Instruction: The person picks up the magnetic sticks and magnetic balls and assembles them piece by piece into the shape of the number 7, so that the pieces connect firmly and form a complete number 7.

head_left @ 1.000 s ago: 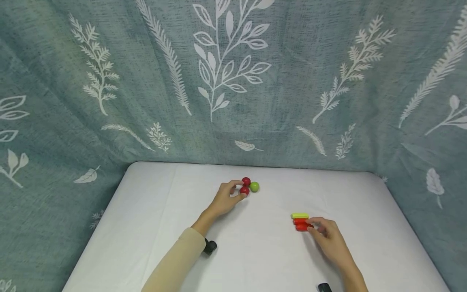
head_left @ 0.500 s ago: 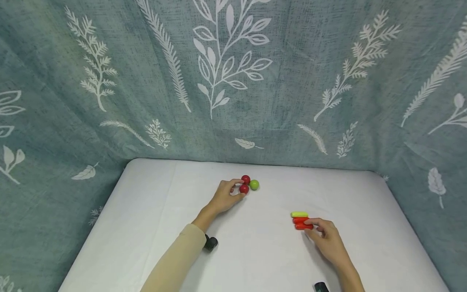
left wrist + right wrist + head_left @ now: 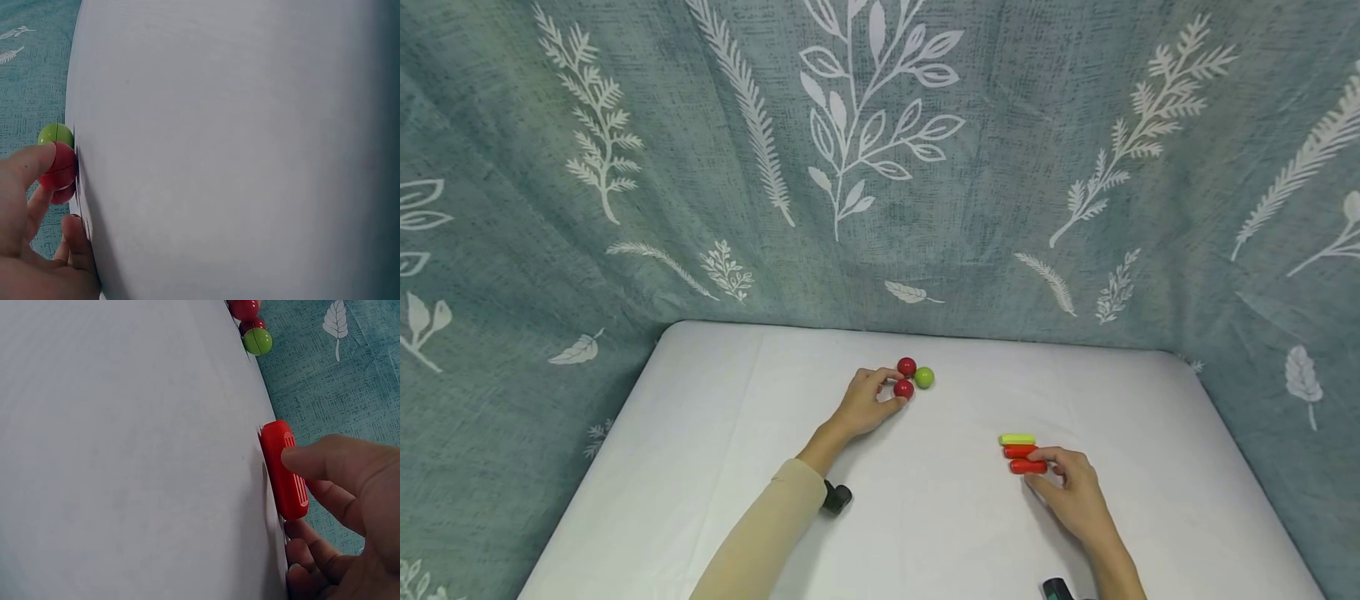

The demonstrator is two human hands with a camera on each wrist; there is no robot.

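Observation:
At the back of the table, my left hand (image 3: 862, 403) holds the nearer red ball (image 3: 903, 389) between thumb and index finger. A dark seam runs round this glossy ball in the left wrist view. A second red ball (image 3: 907, 367) and a green ball (image 3: 924, 377) sit right beside it. Over on the right, my right hand (image 3: 1072, 493) pinches the nearest red plastic cylinder (image 3: 285, 472), thumb on its ribbed side. Behind it lie another red cylinder (image 3: 1019, 452), near my index fingertip, and a yellow-green cylinder (image 3: 1017, 439). All three cylinders lie roughly parallel.
A white cloth covers the table (image 3: 925, 517), whose back edge meets a teal leaf-patterned curtain (image 3: 985, 208). Black wrist devices show at the left wrist (image 3: 837, 498) and the right wrist (image 3: 1056, 589).
The nearest red cylinder has shifted slightly rightward and toward me, so a small gap shows between the two red ones. The left hand and the balls look unmoved. The head view has tilted slightly.

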